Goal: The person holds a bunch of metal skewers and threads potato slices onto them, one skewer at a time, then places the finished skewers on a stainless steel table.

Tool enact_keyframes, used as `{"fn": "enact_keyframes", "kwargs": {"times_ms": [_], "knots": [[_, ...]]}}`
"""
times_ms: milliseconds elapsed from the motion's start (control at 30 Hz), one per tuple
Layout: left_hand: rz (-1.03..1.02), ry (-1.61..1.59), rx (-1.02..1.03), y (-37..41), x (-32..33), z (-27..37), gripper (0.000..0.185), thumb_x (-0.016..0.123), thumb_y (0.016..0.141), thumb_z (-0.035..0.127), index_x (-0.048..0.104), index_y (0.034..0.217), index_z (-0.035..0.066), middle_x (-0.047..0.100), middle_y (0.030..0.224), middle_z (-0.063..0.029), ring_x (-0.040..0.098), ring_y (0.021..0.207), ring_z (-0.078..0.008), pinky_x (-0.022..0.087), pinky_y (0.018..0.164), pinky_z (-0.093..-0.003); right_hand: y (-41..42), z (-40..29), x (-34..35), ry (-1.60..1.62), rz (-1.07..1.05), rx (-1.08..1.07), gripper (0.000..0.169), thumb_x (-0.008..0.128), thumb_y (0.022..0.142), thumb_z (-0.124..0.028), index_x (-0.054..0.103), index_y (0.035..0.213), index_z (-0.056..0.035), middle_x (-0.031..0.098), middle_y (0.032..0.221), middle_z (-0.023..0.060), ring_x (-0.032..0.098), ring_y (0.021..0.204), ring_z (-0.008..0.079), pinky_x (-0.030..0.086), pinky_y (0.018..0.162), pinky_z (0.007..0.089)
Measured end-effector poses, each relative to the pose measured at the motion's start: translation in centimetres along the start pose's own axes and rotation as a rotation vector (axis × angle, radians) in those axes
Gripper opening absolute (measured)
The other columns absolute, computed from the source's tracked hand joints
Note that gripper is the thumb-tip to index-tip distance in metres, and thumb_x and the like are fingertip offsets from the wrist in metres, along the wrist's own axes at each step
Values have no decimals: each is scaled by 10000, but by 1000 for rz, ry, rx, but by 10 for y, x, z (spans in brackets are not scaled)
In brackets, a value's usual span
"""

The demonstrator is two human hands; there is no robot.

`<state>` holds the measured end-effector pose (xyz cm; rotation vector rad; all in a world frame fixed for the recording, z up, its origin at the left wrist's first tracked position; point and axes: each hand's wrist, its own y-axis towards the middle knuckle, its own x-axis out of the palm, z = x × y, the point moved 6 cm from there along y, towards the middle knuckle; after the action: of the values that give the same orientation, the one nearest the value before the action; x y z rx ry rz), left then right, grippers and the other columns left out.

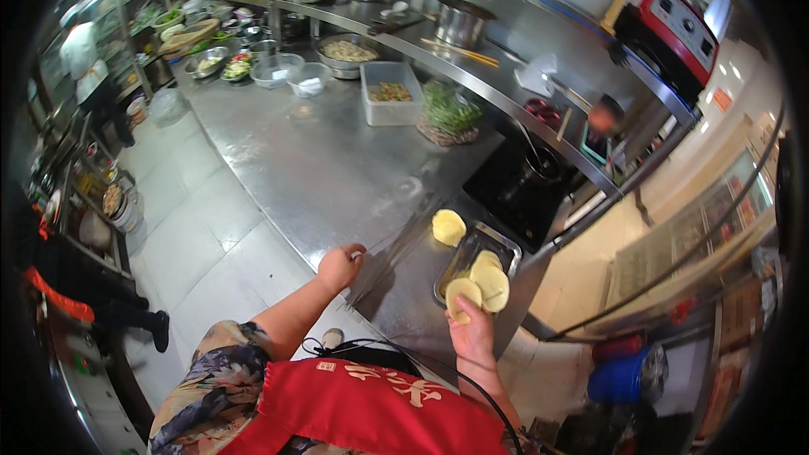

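Observation:
My right hand (471, 328) holds a pale yellow round slice (463, 299), thumb on top, at the near end of a metal tray (516, 253). More such slices (490, 284) lie overlapping in the tray, right beside the held one. What they are made of I cannot tell. Past the tray's left corner, a yellow rounded piece (449, 227) rests on the steel counter. My left hand (342, 265) is over the counter's near edge, fingers curled; whether something small is between the fingertips I cannot tell.
A black cooktop (518, 183) lies behind the tray. Farther back stand a plastic bin of chopped food (392, 115), bundled greens (450, 107) and plastic bowls (278, 69). A steel shelf (404, 44) runs above the counter. One person (85, 63) stands far left, another (69, 284) nearer left.

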<state>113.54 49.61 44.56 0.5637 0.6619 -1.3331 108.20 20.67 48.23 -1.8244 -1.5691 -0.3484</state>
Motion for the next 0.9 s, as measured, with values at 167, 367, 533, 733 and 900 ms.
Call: {"fn": "enact_keyframes", "kwargs": {"times_ms": [167,367,533,733,900], "knots": [[-178,-440,-65,-71,-23,-17,175,535,870,80,608,1026,54,524,710,17,453,628,-78,404,586,-231,11,-16,-10,66,56,-56,401,597,783,4,510,1160,-102,618,971,59,619,810,210,489,543,298],[-267,-634,2,-133,-48,-28,85,519,854,32,586,904,15,529,828,6,497,778,-77,421,691,-228,-24,-40,46,-38,-57,-102,344,594,809,-92,506,1131,-11,620,958,109,603,693,196,478,535,278],[-306,-635,39,-146,-74,-25,91,577,868,104,597,860,15,518,817,-9,485,723,-75,416,656,-223,-54,-24,84,-128,-123,-93,338,569,831,-116,497,1141,-2,606,1002,140,599,694,180,488,551,270],[-303,-580,185,-148,-98,-39,181,626,865,160,578,771,13,493,761,6,455,683,-66,388,593,-234,-70,0,108,-129,-57,-104,302,552,845,-113,505,1127,-15,600,966,130,580,703,181,482,578,278],[-355,-776,130,-133,-113,-59,116,606,874,101,597,815,2,529,802,4,472,714,-55,395,624,-218,-74,5,134,-143,-33,-140,313,577,832,-83,491,1129,-40,599,924,98,598,751,229,491,618,331]]}}
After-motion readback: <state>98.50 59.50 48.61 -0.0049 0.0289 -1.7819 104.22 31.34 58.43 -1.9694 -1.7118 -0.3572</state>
